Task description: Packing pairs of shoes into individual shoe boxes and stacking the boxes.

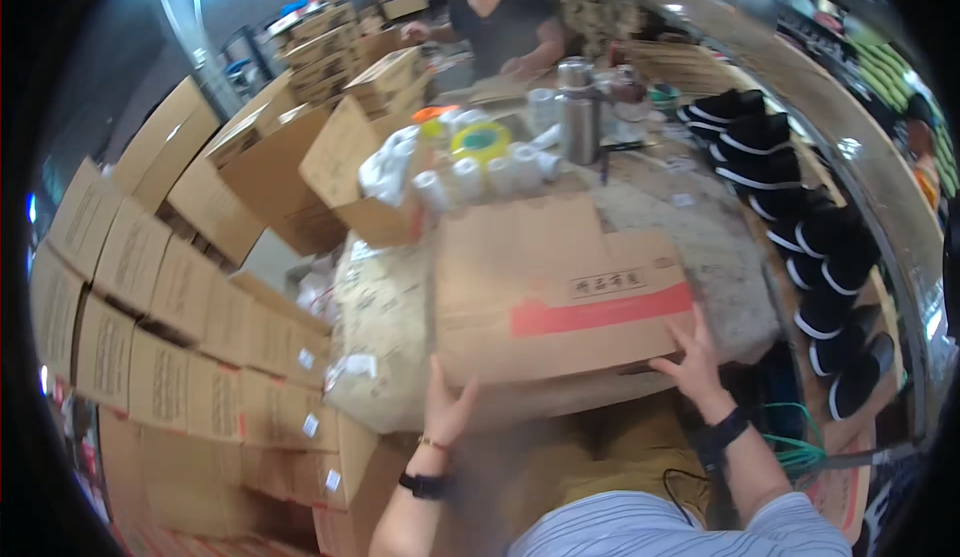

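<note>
A flat brown cardboard box [555,287] with a red stripe lies on the speckled worktable [700,247] in front of me. My left hand [447,407] presses against its near left edge, fingers spread upward. At its near right corner my right hand [690,357] grips the edge, fingers on the top face. Both wrists carry dark bands.
Stacks of cardboard boxes [160,307] fill the left side. Tape rolls [480,162], a steel flask [578,117] and an open carton [350,177] stand behind the box. Black shoes [800,227] line the right shelf. Another person [500,17] works at the far end.
</note>
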The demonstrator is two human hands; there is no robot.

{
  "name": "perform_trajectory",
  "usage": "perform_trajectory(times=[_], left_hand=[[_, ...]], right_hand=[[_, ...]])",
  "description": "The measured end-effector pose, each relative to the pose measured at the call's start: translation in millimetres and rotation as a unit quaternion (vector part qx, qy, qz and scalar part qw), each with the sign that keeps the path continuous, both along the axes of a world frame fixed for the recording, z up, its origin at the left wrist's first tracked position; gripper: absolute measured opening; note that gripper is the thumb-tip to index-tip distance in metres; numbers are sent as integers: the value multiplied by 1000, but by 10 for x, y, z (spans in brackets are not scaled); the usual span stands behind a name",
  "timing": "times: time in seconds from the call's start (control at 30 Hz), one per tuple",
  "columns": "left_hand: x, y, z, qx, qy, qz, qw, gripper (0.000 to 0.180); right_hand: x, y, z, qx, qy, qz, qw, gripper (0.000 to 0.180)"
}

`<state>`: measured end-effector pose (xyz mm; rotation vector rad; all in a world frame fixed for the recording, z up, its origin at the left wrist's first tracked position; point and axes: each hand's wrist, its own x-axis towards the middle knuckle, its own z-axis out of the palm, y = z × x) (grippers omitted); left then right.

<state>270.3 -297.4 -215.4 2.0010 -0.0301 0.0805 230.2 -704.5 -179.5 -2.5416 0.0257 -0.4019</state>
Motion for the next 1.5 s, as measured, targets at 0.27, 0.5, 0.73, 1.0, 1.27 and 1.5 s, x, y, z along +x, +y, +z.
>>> perform_trajectory(times=[0.27, 0.5, 0.73, 1.0, 1.27, 1.5], left_hand=[[-48, -200, 672, -79, -78, 49, 993, 56], [328, 747, -75, 245, -249, 109, 931, 68], [601, -452, 1926, -13, -329, -139, 934, 58], [1441, -428, 1476, -262, 7, -146, 954, 42], [1252, -730, 1558, 76, -203, -62, 974, 84], [933, -741, 1734, 198, -289, -103, 931, 64]], right_hand=[[-120, -72, 347, 201, -77, -68, 974, 55], [58, 375, 757, 161, -167, 223, 947, 53], [471, 72, 2059, 89, -304, 100, 943, 48], [1548, 489, 1393, 107, -178, 234, 950, 20], [1758, -8, 1500, 325, -321, -73, 887, 20], [1507, -170, 1437, 105, -78, 240, 962, 58]])
